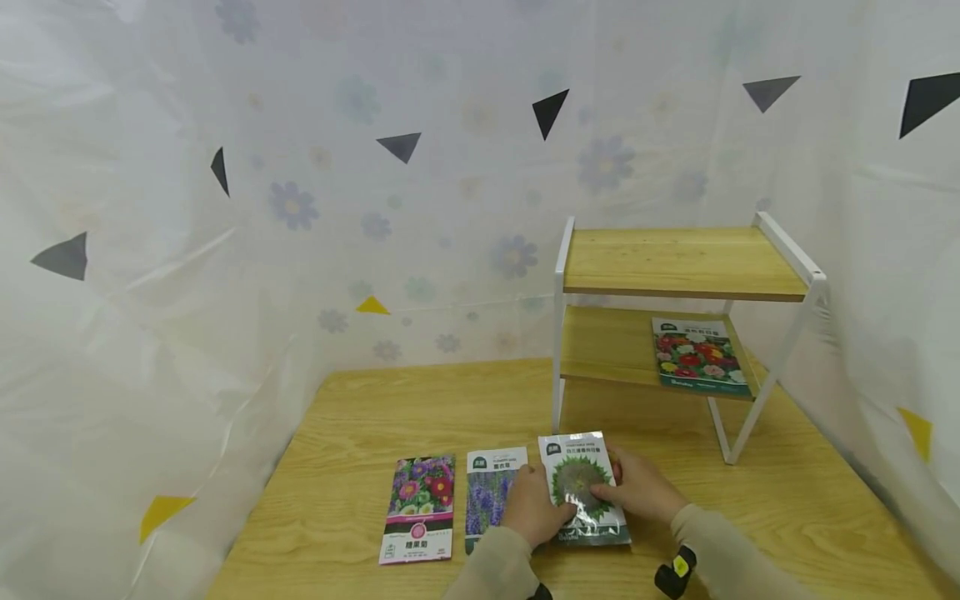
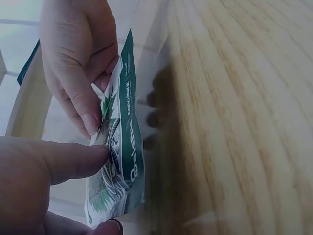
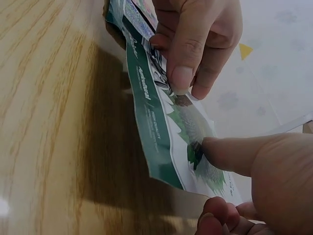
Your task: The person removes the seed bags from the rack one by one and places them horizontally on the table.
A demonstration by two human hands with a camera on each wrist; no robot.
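Both hands pinch one seed packet, white with a green sunflower head and a dark green bottom band [image 1: 581, 475]. My left hand [image 1: 530, 507] grips its left side, thumb on the printed front. On the opposite side my right hand [image 1: 641, 486] holds the edge, thumb also on the front and fingers behind. The wrist views show the packet [image 2: 128, 117] raised over the wooden tabletop with a shadow beneath it, its foil front slightly creased. Just left lies a lavender seed packet [image 1: 480, 492], partly covered by the left hand. Farther left is a pink-and-white daisy packet [image 1: 416, 517].
A two-tier wooden shelf with a white frame [image 1: 675, 262] stands at the back right of the table [image 1: 420, 408]. On its lower tier lies a packet with red and mixed flowers [image 1: 697, 357]. A patterned white curtain [image 1: 450, 208] hangs behind and at the sides.
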